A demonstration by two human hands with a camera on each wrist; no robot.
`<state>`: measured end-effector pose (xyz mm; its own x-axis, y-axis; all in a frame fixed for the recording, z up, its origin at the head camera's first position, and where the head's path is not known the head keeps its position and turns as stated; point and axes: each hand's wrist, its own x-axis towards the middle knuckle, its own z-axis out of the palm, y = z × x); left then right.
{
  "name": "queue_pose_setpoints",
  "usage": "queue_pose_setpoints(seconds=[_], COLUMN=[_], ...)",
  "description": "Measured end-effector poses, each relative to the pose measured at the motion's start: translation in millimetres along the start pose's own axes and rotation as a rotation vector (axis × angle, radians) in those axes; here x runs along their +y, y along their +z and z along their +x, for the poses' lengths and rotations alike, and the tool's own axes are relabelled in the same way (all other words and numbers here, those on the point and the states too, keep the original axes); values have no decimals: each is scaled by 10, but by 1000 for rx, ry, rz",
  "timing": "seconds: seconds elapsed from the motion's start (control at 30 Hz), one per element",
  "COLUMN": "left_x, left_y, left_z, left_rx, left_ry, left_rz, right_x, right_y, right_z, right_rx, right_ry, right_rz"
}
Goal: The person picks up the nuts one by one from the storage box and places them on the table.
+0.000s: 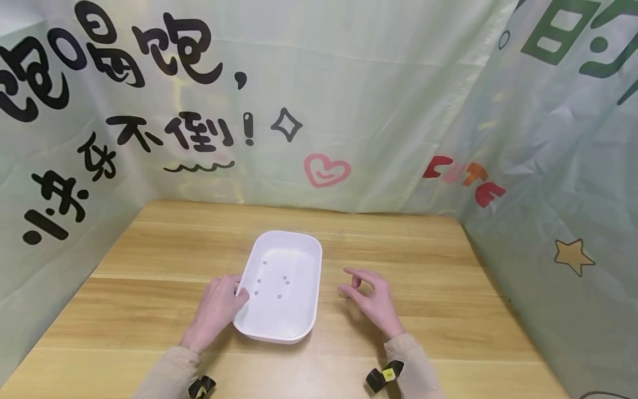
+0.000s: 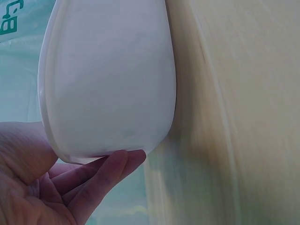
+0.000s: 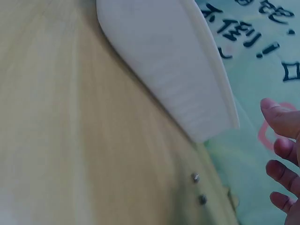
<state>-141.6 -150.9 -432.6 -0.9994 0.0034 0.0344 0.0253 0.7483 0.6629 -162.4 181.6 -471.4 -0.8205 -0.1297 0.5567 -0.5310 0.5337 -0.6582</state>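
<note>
A white plastic basin stands on the wooden table, slightly turned. My left hand grips its left rim, thumb over the edge. From the left wrist view, the fingers press the outer wall beneath the lip. Several small shiny metal pieces lie scattered inside, too small to identify. To the right of the basin hovers my right hand, thumb and index finger apart with nothing visible between them. Below its thumb are tiny metal pieces; in the right wrist view two metal pieces show on the table.
A printed fabric backdrop encloses the table at the back and both sides. Each wrist wears a black camera mount, such as the right one. A dark cable shows at the lower right corner.
</note>
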Motion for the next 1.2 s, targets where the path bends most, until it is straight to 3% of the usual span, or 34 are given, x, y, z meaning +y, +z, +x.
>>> queue_pose_setpoints(seconds=[0.23,0.4,0.57,0.8,0.97,1.2], left_x=[-16,-23,-20,-10,-5,7], left_y=[18,3,2,20,28,21], left_z=[-3,17,14,-17,-25,-16], left_rx=[-6,-1,1,-12,-7,5], left_ry=[-8,-9,-3,-16,-9,-7], left_rz=[-6,-1,-3,-30,-26,-24], right_x=[-201,-480,-666,-688,-613,-589], right_y=[51,195,426,780,936,1061], right_z=[214,447,638,784,791,805], right_rx=[-117,-306,-528,-709,-717,-710], right_ry=[-76,-104,-138,-97,-79,-87], right_rz=[2,-50,-226,-484,-592,-623])
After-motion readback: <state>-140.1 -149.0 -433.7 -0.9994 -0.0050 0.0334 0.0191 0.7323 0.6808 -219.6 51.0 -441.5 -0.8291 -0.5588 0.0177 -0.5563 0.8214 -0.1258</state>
